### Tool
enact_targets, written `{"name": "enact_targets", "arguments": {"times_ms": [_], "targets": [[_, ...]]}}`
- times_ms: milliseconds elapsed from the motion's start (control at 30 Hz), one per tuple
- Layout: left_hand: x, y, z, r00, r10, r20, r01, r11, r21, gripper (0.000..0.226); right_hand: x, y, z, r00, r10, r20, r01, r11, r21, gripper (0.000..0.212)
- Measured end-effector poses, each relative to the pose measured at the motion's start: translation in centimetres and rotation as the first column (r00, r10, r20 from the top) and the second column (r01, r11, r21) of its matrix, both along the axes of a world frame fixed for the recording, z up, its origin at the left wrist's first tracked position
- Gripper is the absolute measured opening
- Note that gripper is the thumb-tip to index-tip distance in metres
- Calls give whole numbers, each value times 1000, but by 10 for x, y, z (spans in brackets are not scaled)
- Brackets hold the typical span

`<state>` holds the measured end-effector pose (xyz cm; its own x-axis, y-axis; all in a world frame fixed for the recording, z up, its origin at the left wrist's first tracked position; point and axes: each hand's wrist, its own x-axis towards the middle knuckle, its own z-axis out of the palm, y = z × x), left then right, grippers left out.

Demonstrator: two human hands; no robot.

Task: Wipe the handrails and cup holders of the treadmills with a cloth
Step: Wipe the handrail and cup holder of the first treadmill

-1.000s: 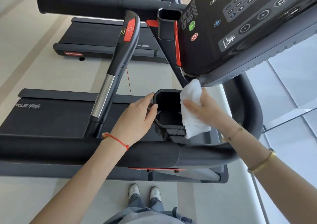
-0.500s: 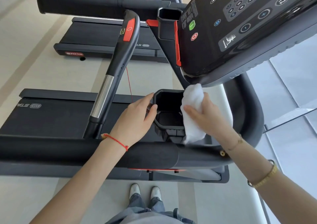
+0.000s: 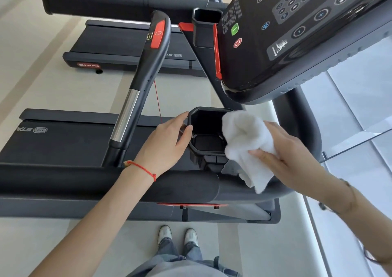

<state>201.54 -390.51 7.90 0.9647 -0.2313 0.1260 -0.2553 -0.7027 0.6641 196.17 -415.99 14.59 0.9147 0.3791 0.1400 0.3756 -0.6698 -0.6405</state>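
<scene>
I look down on a treadmill from behind its front rail, both bare forearms reaching forward over the padded crossbar (image 3: 84,179). My left hand (image 3: 167,145) comes in from the lower left, wrist turned slightly inward, a red string bracelet (image 3: 144,169) around it. Its fingers are nearly straight and lie along the left outer wall of the cup holder (image 3: 206,132), fingertips at the rim and thumb resting against the near left edge; the hand steadies the holder without closing around it.

My right hand (image 3: 290,156) enters from the lower right, forearm angled up toward the centre, a thin chain at the wrist. It holds a white cloth (image 3: 246,145) bunched under the palm, fingers spread over the top and the thumb pressing across the cloth's lower part. The cloth sits against the right rim of the cup holder, its upper fold just over the edge and a loose tail hanging down onto the crossbar.

The cup holder is a black, angular pocket sitting just below the lower edge of the tilted control panel (image 3: 297,39). A side handrail (image 3: 146,73) with a chrome section and a red button rises left of the holder. My shoes (image 3: 178,235) stand on the pale floor below.
</scene>
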Motion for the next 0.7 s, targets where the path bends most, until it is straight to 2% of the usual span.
{"name": "enact_targets", "arguments": {"times_ms": [67,133,233,300,433,567,700], "targets": [[0,0,1,1000,-8,1,8,1000,-8,49,-1,3,2,990,139,-26,-141,987,-75,43],[0,0,1,1000,-16,7,16,1000,-15,47,1,16,-2,976,210,-60,-218,954,-206,46],[1,1,0,1000,-21,-3,21,1000,-21,45,9,46,-14,965,254,64,-195,858,-475,44],[0,1,0,1000,-27,7,27,999,-39,39,14,62,-20,968,238,80,-156,819,-553,48],[-1,1,0,999,-26,28,27,999,-42,36,14,49,-18,967,251,50,-186,823,-537,43],[0,1,0,1000,-11,0,11,1000,-25,45,14,15,-12,962,272,24,-209,789,-578,42],[0,0,1,1000,-29,-6,29,999,-27,46,26,52,-21,979,201,20,-159,826,-540,43]]}}
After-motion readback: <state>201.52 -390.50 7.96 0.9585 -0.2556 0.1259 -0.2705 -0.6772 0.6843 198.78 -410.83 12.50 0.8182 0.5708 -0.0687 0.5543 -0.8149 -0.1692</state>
